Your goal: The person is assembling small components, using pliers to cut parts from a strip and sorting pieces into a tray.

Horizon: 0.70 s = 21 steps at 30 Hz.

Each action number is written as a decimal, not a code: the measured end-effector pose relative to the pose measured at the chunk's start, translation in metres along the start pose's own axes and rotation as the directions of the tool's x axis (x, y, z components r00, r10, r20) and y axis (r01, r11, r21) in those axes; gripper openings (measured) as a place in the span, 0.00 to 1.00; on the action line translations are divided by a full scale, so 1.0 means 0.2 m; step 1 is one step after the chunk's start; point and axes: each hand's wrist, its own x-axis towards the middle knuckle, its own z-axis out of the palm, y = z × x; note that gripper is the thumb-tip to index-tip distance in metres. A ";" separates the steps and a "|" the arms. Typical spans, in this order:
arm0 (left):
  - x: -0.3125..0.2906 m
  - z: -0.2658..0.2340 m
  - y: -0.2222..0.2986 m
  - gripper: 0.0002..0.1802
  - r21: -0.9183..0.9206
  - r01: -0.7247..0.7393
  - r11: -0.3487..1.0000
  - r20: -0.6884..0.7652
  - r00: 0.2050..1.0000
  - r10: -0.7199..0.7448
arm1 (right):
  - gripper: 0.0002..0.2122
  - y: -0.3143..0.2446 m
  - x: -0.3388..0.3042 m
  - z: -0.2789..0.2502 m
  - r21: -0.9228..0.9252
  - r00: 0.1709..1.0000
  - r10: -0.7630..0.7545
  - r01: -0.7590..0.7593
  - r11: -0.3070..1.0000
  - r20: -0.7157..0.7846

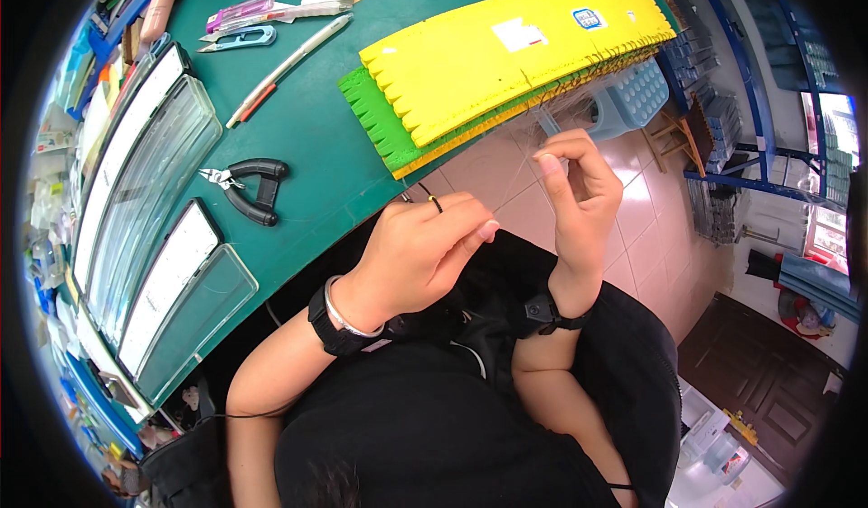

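Observation:
My left hand (423, 250) is closed in a pinch in front of the table's near edge, with a dark ring on one finger. To its right, my right hand (586, 187) is raised, thumb and forefinger curled together. Anything between the fingertips of either hand is too fine to make out. Just beyond them a yellow foam board (470, 61) with notched edges lies over a green notched board (384, 124) at the table edge. Fine thread-like strands (565, 101) hang from the yellow board's near edge, close to my right fingertips.
On the green table (325, 101) lie black-handled pliers (258, 192), thread snips (240, 38), a white pen (289, 70) and clear lidded cases (158, 174). A light-blue plastic stool (633, 97) stands on the tiled floor beyond the table. Shelving (719, 137) lines the right side.

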 end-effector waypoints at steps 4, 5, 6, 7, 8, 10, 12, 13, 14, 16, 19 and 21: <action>-0.01 0.00 0.00 0.05 -0.015 0.029 0.999 -0.034 0.999 -0.030 | 0.01 0.03 0.01 0.00 0.036 0.997 0.002 0.001 0.999 -0.074; -0.01 0.00 0.00 0.05 -0.007 0.034 0.999 -0.039 0.999 -0.034 | 0.01 0.03 0.00 0.00 0.056 0.995 0.009 -0.004 0.998 -0.095; -0.01 0.00 0.00 0.05 -0.006 0.034 0.999 -0.039 0.999 -0.034 | 0.02 0.03 0.00 0.00 0.076 0.993 0.017 -0.008 0.997 -0.115; -0.01 0.01 0.00 0.05 -0.007 0.041 0.999 -0.061 0.997 -0.041 | 0.02 0.03 0.00 0.01 0.077 0.993 0.016 -0.007 0.997 -0.115; -0.01 0.01 0.00 0.05 -0.008 0.047 0.999 -0.083 0.995 -0.048 | 0.01 0.03 0.01 0.02 0.088 0.991 -0.022 0.034 0.996 -0.134; -0.01 0.01 -0.01 0.04 0.019 0.044 0.999 -0.085 0.995 -0.042 | 0.01 0.01 0.01 0.02 0.098 0.986 -0.060 0.075 0.992 -0.153; -0.01 0.01 -0.01 0.03 0.046 0.041 0.998 -0.088 0.995 -0.037 | 0.03 -0.03 0.00 0.01 -0.039 0.987 -0.151 0.149 0.988 -0.055; 0.00 0.02 0.01 0.03 0.102 0.044 0.994 -0.023 0.999 -0.042 | 0.03 -0.03 0.01 0.02 -0.039 0.987 -0.152 0.150 0.988 -0.054; 0.00 0.03 0.02 0.03 0.158 0.043 0.986 0.043 0.998 -0.051 | 0.04 -0.04 0.01 0.03 -0.088 0.978 -0.210 0.210 0.974 0.014; 0.01 0.04 0.02 0.04 0.164 0.036 0.986 0.048 0.998 -0.044 | 0.06 -0.04 0.02 0.07 -0.166 0.947 -0.306 0.318 0.934 0.096; 0.03 0.05 0.02 0.05 0.183 0.027 0.983 0.027 0.999 -0.032 | 0.05 -0.07 0.02 0.06 -0.174 0.937 -0.292 0.326 0.929 0.194; 0.04 0.02 0.02 0.06 0.208 0.052 0.977 0.024 0.998 -0.059 | 0.04 -0.07 0.01 0.05 -0.143 0.958 -0.259 0.276 0.950 0.126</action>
